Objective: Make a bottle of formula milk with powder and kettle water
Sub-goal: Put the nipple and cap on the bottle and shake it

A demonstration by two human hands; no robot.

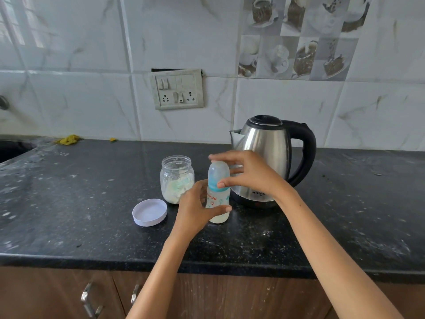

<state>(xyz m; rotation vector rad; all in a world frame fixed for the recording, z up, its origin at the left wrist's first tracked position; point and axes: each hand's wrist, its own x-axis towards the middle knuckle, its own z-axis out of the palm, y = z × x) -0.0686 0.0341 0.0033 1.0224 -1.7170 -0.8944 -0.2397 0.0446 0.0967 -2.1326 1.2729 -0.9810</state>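
While standing upright mid-worktop, just before the kettle: bottle, milky at the bottom, grasped low by left hand; cap pinched by right hand. Left: open powder jar, lid toward front edge.

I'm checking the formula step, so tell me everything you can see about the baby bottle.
The baby bottle is clear plastic with red and teal print, a teal collar and a translucent domed cap. It stands upright on the black counter, holding pale milky liquid low down. The left hand grips its body; the right hand pinches the cap.
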